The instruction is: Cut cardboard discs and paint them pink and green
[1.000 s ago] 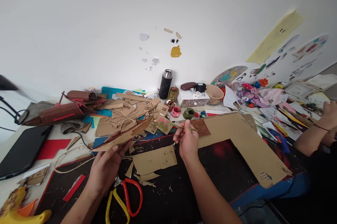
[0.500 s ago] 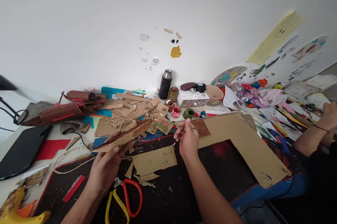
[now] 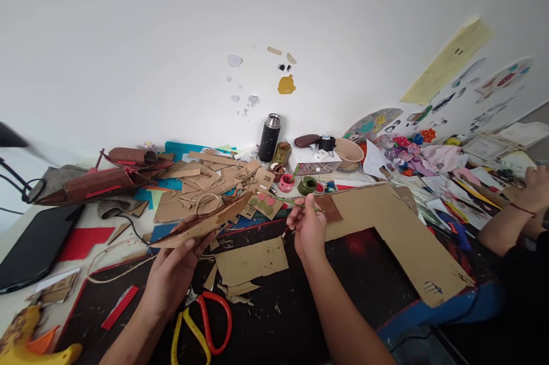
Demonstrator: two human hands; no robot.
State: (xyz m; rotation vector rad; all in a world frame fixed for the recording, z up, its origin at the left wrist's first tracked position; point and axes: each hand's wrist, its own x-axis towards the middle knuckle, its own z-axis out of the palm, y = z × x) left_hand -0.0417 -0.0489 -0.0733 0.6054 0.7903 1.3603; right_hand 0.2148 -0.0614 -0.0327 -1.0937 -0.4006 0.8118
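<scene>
A long, pointed cardboard boat hull, partly painted brown, lies tilted in my left hand, which is closed around its lower side. In my right hand a thin green paintbrush is pinched between thumb and fingers, its tip pointing left near the hull's far end. Beyond the hands stand a paint jar with pink paint and one with dark green paint. Flat on the dark mat, between my forearms, rests a cardboard piece.
Scissors with red and yellow handles lie by my left forearm. A brown model boat sits at the left, near cardboard scraps. A black bottle stands against the wall. Another person's arm is at the right.
My right hand and the brush have shifted slightly to the right, so the brush tip is a little farther from the hull. My left hand and the hull stay nearly still.
</scene>
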